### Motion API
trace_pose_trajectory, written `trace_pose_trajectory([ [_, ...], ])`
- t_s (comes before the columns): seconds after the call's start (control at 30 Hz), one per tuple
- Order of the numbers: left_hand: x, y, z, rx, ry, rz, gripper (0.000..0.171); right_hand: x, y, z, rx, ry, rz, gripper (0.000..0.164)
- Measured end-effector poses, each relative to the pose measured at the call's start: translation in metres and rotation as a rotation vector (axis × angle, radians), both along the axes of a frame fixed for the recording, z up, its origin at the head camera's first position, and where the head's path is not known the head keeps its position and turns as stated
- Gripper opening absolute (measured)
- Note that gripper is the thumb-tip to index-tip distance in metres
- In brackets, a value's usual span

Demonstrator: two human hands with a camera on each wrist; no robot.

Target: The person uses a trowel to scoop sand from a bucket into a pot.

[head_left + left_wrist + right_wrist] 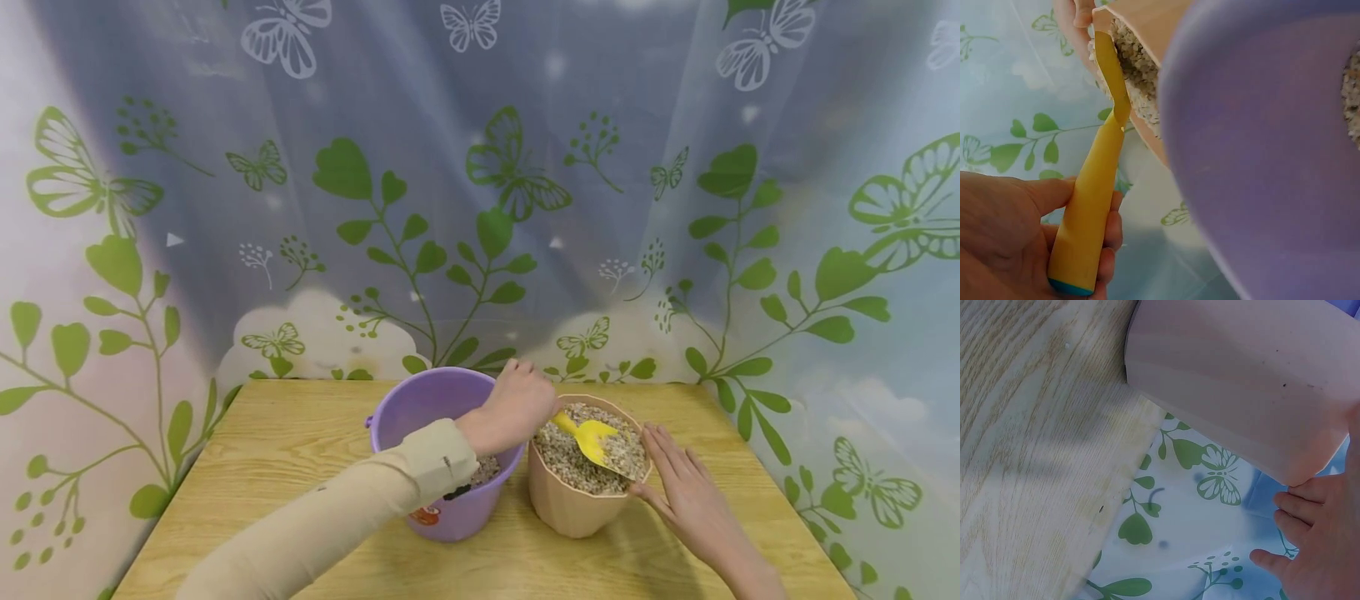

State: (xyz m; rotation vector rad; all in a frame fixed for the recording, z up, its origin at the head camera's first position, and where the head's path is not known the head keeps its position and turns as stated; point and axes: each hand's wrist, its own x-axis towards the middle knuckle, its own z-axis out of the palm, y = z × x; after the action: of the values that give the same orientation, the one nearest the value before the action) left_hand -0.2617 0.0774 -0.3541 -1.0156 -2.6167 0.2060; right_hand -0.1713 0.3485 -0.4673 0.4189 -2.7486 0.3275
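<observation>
A yellow hand shovel (pixel 594 439) is being held by its handle in the L hand (pixel 517 396), w/ fingers & thumb being wrapped round it; a blue handle end is being shown in the L wrist view. Its blade is being held at the mouth of a ribbed peach planter pot (pixel 573 504), over pale gravel (pixel 558 457). The pot's R rim & side are being touched by the R hand (pixel 690 492), fingers being kept approx. straight. A purple bucket (pixel 472 512), w/ more gravel inside, is being supported just L of the pot on the wood-grain tabletop (pixel 300 425).
</observation>
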Motion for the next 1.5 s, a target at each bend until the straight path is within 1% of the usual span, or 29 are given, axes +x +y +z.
trace_pose_trajectory([
  [0.13,0.001,0.005,0.006,-0.038,0.079,-0.02,0.046,0.0,-0.001,0.001,0.001,-0.006,-0.002,0.08],
  [0.17,0.004,0.006,0.012,-0.057,0.078,-0.016,0.045,0.0,-0.001,0.002,0.0,-0.007,-0.003,0.08],
  [0.23,0.004,0.006,0.016,-0.08,0.098,-0.027,0.04,0.0,-0.001,0.002,-0.003,-0.01,-0.003,0.08],
  [0.3,0.004,0.006,0.019,-0.098,0.093,-0.035,0.027,0.001,-0.001,0.002,-0.005,-0.013,-0.002,0.08],
  [0.4,0.003,0.003,0.024,-0.123,0.059,-0.041,0.007,0.001,-0.001,0.002,-0.008,-0.023,-0.001,0.08],
  [0.47,0.003,-0.001,0.028,-0.14,0.038,-0.03,0.003,0.001,0.0,0.001,-0.005,-0.021,-0.001,0.08],
  [0.5,0.003,-0.003,0.029,-0.151,0.035,-0.024,0.003,0.001,0.0,0.001,-0.007,-0.018,-0.001,0.08],
  [0.6,0.002,-0.011,0.034,-0.172,0.045,-0.001,0.004,0.001,-0.001,0.001,-0.012,-0.021,-0.001,0.08],
  [0.73,0.002,-0.021,0.04,-0.179,0.108,0.013,0.017,0.001,-0.001,0.002,-0.018,-0.02,-0.002,0.081],
  [0.87,0.001,-0.027,0.045,-0.189,0.217,0.002,0.029,0.001,-0.001,0.002,-0.017,-0.007,0.001,0.081],
  [0.97,0.002,-0.029,0.048,-0.212,0.291,-0.006,0.03,0.0,-0.001,0.002,-0.015,-0.005,0.004,0.08],
  [1.07,0.004,-0.032,0.052,-0.216,0.341,0.005,0.024,0.0,-0.001,0.003,-0.007,-0.004,0.006,0.08],
  [1.13,0.003,-0.036,0.054,-0.195,0.341,0.028,0.014,-0.001,-0.001,0.003,-0.004,-0.006,0.007,0.08],
  [1.17,0.002,-0.038,0.054,-0.173,0.338,0.041,0.012,-0.001,-0.001,0.003,-0.002,-0.004,0.009,0.08],
  [1.2,0.001,-0.041,0.055,-0.153,0.322,0.054,0.014,-0.001,-0.001,0.003,0.001,-0.003,0.01,0.079],
  [1.27,-0.001,-0.048,0.054,-0.102,0.272,0.082,0.023,-0.001,-0.001,0.002,0.002,-0.001,0.013,0.079],
  [1.37,-0.003,-0.064,0.05,0.007,0.195,0.105,0.039,-0.001,0.0,0.002,0.009,0.009,0.018,0.079],
  [1.4,-0.003,-0.07,0.048,0.041,0.168,0.109,0.039,-0.001,0.0,0.003,0.012,0.013,0.019,0.079],
  [1.5,-0.003,-0.09,0.041,0.143,0.125,0.113,0.037,0.0,-0.003,0.006,0.031,0.03,0.026,0.079],
])
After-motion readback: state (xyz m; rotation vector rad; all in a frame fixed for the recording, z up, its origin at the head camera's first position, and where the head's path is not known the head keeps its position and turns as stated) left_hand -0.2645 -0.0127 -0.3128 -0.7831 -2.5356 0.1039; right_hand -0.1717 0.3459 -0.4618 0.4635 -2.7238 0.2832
